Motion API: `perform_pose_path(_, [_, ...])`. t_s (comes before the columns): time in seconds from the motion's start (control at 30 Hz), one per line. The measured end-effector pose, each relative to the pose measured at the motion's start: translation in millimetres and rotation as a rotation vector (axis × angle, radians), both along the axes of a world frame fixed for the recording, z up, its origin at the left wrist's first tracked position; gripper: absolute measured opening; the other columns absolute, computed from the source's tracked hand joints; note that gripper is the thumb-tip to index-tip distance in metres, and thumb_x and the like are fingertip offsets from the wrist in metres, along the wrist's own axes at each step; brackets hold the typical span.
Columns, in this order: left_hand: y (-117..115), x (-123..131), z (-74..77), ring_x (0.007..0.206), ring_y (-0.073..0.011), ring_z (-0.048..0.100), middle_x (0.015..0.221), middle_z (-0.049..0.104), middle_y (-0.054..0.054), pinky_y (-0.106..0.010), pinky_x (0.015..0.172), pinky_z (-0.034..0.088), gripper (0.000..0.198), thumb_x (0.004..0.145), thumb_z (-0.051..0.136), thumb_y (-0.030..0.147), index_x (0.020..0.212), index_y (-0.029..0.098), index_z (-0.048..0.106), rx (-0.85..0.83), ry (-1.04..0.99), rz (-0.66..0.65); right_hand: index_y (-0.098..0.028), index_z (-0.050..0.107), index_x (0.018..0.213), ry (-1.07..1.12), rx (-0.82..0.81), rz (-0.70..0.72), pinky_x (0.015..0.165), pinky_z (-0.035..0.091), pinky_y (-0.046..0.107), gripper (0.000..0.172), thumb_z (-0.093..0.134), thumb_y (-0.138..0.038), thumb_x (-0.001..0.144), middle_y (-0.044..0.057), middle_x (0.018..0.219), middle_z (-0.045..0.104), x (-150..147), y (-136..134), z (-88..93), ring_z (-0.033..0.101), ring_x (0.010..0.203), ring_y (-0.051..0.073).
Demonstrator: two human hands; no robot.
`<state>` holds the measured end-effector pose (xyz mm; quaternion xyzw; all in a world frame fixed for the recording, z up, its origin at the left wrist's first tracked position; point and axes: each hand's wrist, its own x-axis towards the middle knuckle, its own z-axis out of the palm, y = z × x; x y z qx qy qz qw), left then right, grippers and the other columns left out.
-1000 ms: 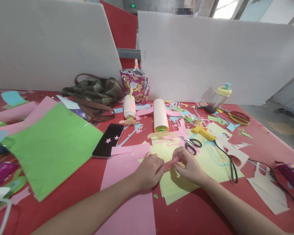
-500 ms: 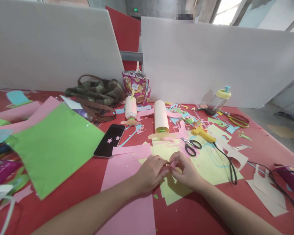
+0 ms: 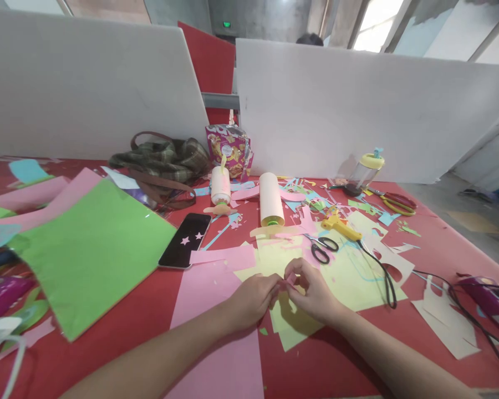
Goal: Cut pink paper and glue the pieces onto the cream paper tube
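Observation:
My left hand and my right hand meet over yellow paper, both closed in a pinch. Between their fingertips is a small piece of pink paper, mostly covered by the fingers. Under my left forearm lies a long pink sheet. Black-handled scissors rest just beyond my right hand, near a yellow glue gun. A cream paper roll model with pink side strips stands ahead, and a smaller roll model stands to its left.
A phone carrying two pink paper stars lies left of my hands, beside a large green sheet. Paper scraps, a clear jar with yellow lid, red-and-yellow-handled scissors and a black cord lie rightward. White panels border the back.
The view has shifted slightly. My left fingers have curled in more closely around the pink paper piece, while my right hand keeps its pinch. Objects on the table stay in place.

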<state>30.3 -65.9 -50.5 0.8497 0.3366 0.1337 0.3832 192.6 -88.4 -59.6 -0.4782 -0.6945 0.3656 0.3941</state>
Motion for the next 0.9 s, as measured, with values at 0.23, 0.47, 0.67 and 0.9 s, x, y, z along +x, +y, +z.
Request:
perform_pose_path(0.23, [3,-6,2.3,0.058,-0.0119,0.050,0.067,0.057,0.000,-0.021,0.054,0.036,0.017,0.082,0.032,0.020,0.078,0.018,0.049,0.016,-0.058,0.125,-0.021,0.043,0.085,-0.298,0.203,-0.094,0.060,0.046,0.026,0.009,0.043,-0.024,0.076,0.003,0.080,0.052,21,15,10.4,0.052,0.070,0.014])
perform_pose_path(0.47, [18,-16,0.3,0.050,-0.0099,0.043,0.055,0.045,0.003,-0.021,0.051,0.033,0.019,0.081,0.030,0.016,0.078,0.017,0.048,0.099,-0.175,0.278,-0.015,0.051,0.089,-0.703,0.284,-0.623,0.082,0.031,0.046,0.019,0.044,-0.023,0.072,0.014,0.096,0.048,70,45,0.9,0.041,0.097,0.031])
perform_pose_path(0.67, [22,-18,-7.5,0.043,-0.0070,0.034,0.053,0.037,0.005,-0.020,0.046,0.029,0.020,0.082,0.027,0.017,0.073,0.018,0.044,-0.017,-0.272,0.299,-0.011,0.044,0.108,-1.069,0.158,-0.795,0.085,0.028,0.044,0.035,0.040,-0.017,0.075,0.018,0.116,0.040,97,56,-13.8,0.035,0.105,0.031])
perform_pose_path(0.9, [19,-16,-8.8,0.044,-0.0073,0.036,0.057,0.039,0.004,-0.019,0.042,0.030,0.021,0.084,0.026,0.026,0.075,0.018,0.043,-0.187,-0.348,0.313,-0.013,0.045,0.108,-1.035,0.053,-0.785,0.072,0.035,0.041,0.038,0.039,-0.009,0.071,0.016,0.100,0.051,115,61,-13.5,0.042,0.094,0.030])
